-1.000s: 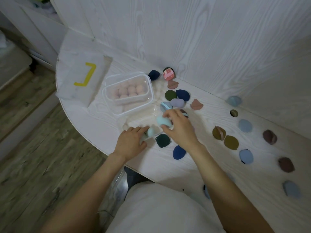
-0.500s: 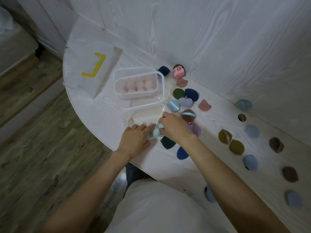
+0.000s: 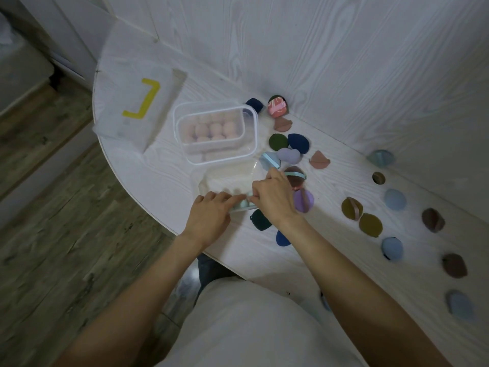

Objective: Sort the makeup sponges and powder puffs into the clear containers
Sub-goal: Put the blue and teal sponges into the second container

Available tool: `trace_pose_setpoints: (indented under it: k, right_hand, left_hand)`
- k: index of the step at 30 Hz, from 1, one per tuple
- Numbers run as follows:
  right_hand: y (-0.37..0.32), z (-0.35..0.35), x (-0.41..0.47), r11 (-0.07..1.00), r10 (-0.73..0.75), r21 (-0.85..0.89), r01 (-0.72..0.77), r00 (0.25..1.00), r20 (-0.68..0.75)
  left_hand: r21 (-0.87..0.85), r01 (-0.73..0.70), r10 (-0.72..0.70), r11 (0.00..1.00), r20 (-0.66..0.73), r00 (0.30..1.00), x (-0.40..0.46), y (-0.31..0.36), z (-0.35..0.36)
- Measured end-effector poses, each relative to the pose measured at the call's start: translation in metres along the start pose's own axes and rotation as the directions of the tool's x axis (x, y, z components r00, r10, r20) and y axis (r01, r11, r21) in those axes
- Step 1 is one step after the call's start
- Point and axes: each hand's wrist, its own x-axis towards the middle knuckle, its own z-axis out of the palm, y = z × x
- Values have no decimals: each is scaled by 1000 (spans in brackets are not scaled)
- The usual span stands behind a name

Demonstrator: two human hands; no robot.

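Two clear containers stand on the white table. The far container [image 3: 250,133] holds several pink sponges [image 3: 215,128]. The near container [image 3: 227,181] has teal sponges [image 3: 242,205] at its front corner. My left hand [image 3: 211,217] grips that front corner, fingers over the rim and thumb along the wall. My right hand [image 3: 274,198] pinches a teal sponge inside the same corner, fingertips almost meeting the left thumb. Loose powder puffs lie right of the containers: a purple one [image 3: 304,201], a dark green one [image 3: 260,221] and a brown one with a teal ribbon [image 3: 295,177].
More puffs in olive [image 3: 370,225], light blue [image 3: 394,198] and brown [image 3: 432,219] are scattered to the right along the wall. A white packet with a yellow mark [image 3: 140,102] lies at the back left. The table's curved edge [image 3: 148,205] runs just left of my hands.
My right hand carried the teal sponge from above the table down into the near container's front corner. The left hand stayed on the container. The view shifted slightly.
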Motion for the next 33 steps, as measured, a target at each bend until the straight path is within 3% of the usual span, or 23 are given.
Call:
trace_pose_setpoints:
  k: [4,10,19,21,23,25,27,30,33]
  right_hand:
    - [9,-2,1,998,-61,-6,61,998,-21]
    - [24,9,-26,980,4,196,23,991,-135]
    - [17,19,-25,980,-34,184,76,975,-220]
    - [23,13,-26,965,6,249,77,949,-316]
    - [35,7,-33,926,155,378,-10,921,-356]
    - [51,6,-50,828,358,526,-192,904,-234]
    - [62,11,-71,741,462,563,-365,886,-34]
    - [59,28,-87,760,435,449,-470,881,185]
    - [54,43,-89,740,381,488,-462,887,262]
  left_hand:
    - [24,-32,34,999,-67,997,0,-2,5]
    - [33,-38,40,999,-84,996,4,0,12]
    - [35,-28,31,999,-62,998,4,0,11]
    - [38,-31,34,999,-67,997,4,0,12]
    - [37,-35,38,999,-87,996,4,-2,14]
    - [36,-36,40,999,-103,994,2,-3,16]
    - [27,-29,32,999,-120,992,2,-2,18]
    - [16,-25,27,1000,-136,990,1,2,21]
    - [10,-19,21,1000,-135,991,0,3,22]
